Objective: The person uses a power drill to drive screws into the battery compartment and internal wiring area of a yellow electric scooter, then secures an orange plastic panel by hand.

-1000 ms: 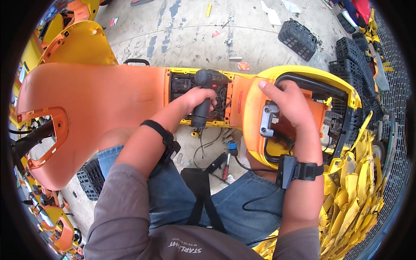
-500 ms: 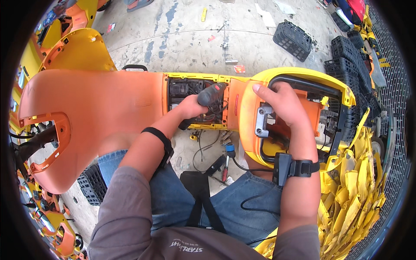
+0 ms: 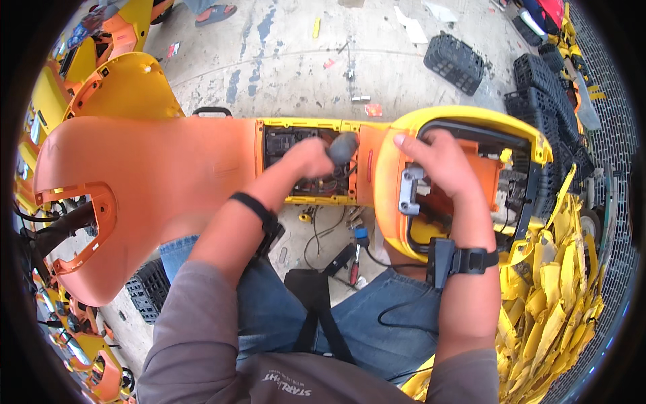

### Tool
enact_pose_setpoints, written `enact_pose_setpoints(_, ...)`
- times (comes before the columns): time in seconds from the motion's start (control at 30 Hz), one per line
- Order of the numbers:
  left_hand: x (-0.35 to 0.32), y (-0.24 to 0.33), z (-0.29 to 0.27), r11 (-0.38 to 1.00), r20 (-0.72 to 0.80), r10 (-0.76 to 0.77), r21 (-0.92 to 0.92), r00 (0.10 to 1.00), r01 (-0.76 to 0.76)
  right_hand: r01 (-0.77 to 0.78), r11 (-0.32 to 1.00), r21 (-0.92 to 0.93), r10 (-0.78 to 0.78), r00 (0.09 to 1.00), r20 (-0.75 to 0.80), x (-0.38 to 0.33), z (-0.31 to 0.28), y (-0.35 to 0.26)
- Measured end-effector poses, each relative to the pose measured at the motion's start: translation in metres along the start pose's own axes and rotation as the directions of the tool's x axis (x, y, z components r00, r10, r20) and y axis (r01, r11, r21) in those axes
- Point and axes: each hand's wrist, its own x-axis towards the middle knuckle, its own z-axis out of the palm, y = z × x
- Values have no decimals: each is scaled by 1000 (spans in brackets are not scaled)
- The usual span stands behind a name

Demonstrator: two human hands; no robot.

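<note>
An orange and yellow electric scooter body lies sideways across in front of me. My left hand is closed round a dark grey power screwdriver, held over the open compartment with black parts and wires inside. The tool's tip is hidden. At the right, my right hand grips the rim of the orange and yellow rear shell. Its thumb rests on the orange outside, while the fingers reach into the opening. Near that wrist sits a grey metal bracket.
Yellow plastic pieces are heaped at the right, below stacked black crates. Another black crate lies on the far floor. Between my legs are a red-handled screwdriver and a cable. Another person's sandalled foot shows at the far left.
My left hand has moved right and slightly up, with the power screwdriver turned so its rear end faces me more. My right hand keeps its grip. The sandalled foot shows more fully.
</note>
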Motion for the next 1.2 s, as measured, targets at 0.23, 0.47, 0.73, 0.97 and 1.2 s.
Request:
enact_pose_setpoints(0.23, 44, 11, -39, 982, 278, -118, -110, 953, 153, 14, 999, -41, -14, 1000, -6, 5, 7, 14)
enact_pose_setpoints(0.47, 34, 16, -28, 981, 186, -176, -51, 967, 189, 105, 987, -120, -112, 992, -57, 7, 7, 24)
enact_pose_setpoints(0.73, 32, 5, -15, 983, 139, -164, -55, 977, 173, 146, 978, -148, -162, 981, -103, 9, 12, 31)
enact_pose_setpoints(0.97, 20, 21, -19, 971, 151, -180, -133, 972, 201, 130, 979, -158, -148, 983, -105, 10, 7, 33)
enact_pose_setpoints(1.2, 27, 5, -14, 949, 201, -191, -214, 961, 233, 133, 987, -90, -140, 987, -80, 9, 10, 31)
